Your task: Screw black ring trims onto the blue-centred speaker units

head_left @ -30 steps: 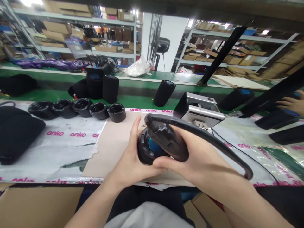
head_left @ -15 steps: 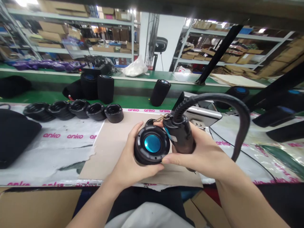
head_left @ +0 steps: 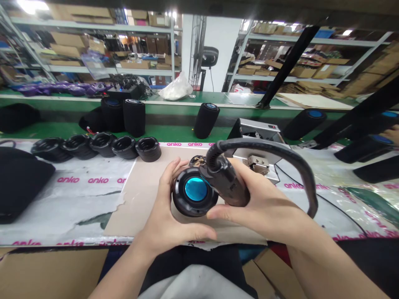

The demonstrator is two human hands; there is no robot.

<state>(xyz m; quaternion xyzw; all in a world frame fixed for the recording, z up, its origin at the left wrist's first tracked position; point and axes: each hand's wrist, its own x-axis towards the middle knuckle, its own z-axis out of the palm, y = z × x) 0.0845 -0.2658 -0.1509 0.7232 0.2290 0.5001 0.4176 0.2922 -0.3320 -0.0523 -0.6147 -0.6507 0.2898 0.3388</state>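
A round black speaker (head_left: 195, 189) with a shiny blue disc in its end face is tilted toward me above the cardboard sheet. Around its left side curve the fingers of my left hand (head_left: 170, 211), while that thumb stretches away below the rim. My right hand (head_left: 262, 203) grips a black electric screwdriver (head_left: 229, 185), its thick cable looping up and over to the right. The right thumb also touches the speaker's lower right rim. My right hand hides the screwdriver's tip, and the speaker hides some left fingertips.
Several black ring-shaped housings (head_left: 149, 148) stand in a row at left. Fabric-covered cylinder speakers (head_left: 207, 120) stand along the green bench behind. A silver metal box (head_left: 258, 137) sits behind my right hand. A black fabric item (head_left: 23, 182) lies far left. A dark slanted post (head_left: 289, 66) rises at right.
The speaker has shifted slightly left. My left thumb has come away from its lower rim. The screwdriver has tilted and moved left, its top now overlapping the speaker's upper right edge.
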